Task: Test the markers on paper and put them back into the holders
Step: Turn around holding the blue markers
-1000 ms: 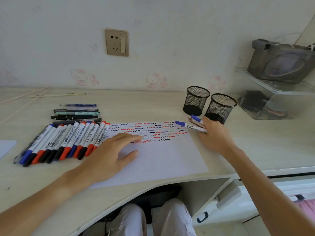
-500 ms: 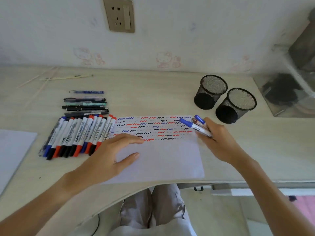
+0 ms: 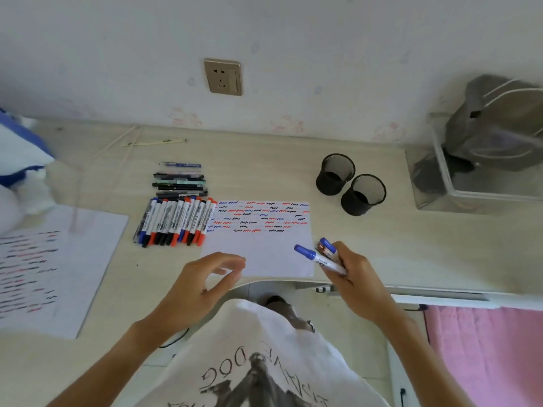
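My left hand [image 3: 205, 284] is up off the test paper [image 3: 261, 251] now, hovering low centre with the fingers loosely curled and nothing in them, where a moment ago it lay flat pinning the sheet. My right hand [image 3: 352, 271] has pulled back from the holders toward me and grips a small bunch of markers [image 3: 321, 257], blue caps pointing up-left over the paper's lower right corner. My reading: scribbling on this sheet is paused, and these are either about to be uncapped or dropped in. The two black mesh holders [image 3: 351, 185] stand touching each other right of centre, and look empty from here. A row of capped markers [image 3: 176, 221] lies just left of the paper, with a stack of darker pens [image 3: 179, 183] above it. A second scribbled sheet [image 3: 55, 268] sits far left on the bench [image 3: 264, 165]. Nothing lies between my right hand and the holders.
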